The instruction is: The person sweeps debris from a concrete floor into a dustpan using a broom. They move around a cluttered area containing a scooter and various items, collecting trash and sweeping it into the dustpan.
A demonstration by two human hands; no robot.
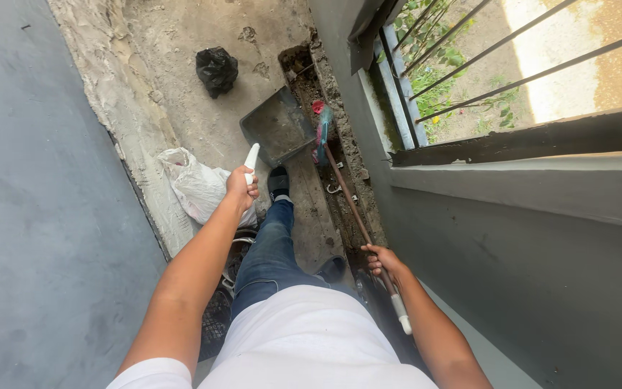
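Note:
My left hand (242, 186) grips the white handle (251, 160) of a grey dustpan (276, 127) that rests tilted on the dirty concrete floor. My right hand (383, 261) holds the brown stick (348, 203) of a broom. The broom's red and blue head (321, 124) sits in a narrow dirt-filled channel by the wall, right beside the dustpan's edge. My leg in blue jeans (268, 248) and a dark shoe (278, 181) stand between both hands.
A white plastic bag (197, 186) lies left of my foot and a black bag (217, 70) farther ahead. A grey wall (37, 216) runs along the left. On the right is a grey wall with a barred window (484, 65).

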